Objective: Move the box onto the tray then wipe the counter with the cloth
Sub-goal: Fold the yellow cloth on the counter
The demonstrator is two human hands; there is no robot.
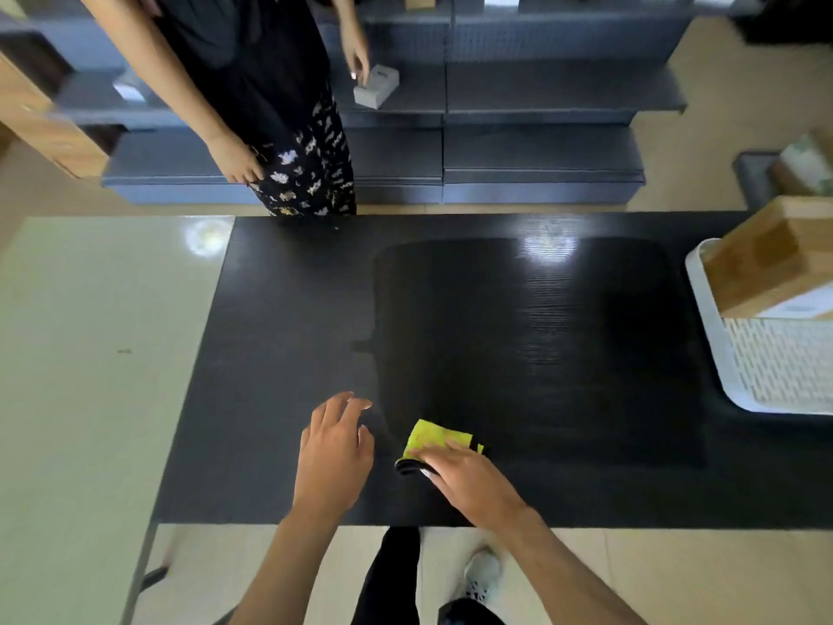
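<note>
A brown cardboard box sits on the white perforated tray at the right edge of the black counter. A folded yellow cloth with black trim lies on the counter near its front edge. My right hand presses down on the cloth, fingers over it. To the left of the cloth my left hand hovers or rests flat on the counter with fingers spread, holding nothing. A darker, wet-looking patch covers the counter's middle and right.
Another person in dark clothes stands at the counter's far side. Behind them are grey shelves with a small white box. A pale table adjoins the counter on the left. My legs and shoe show below the front edge.
</note>
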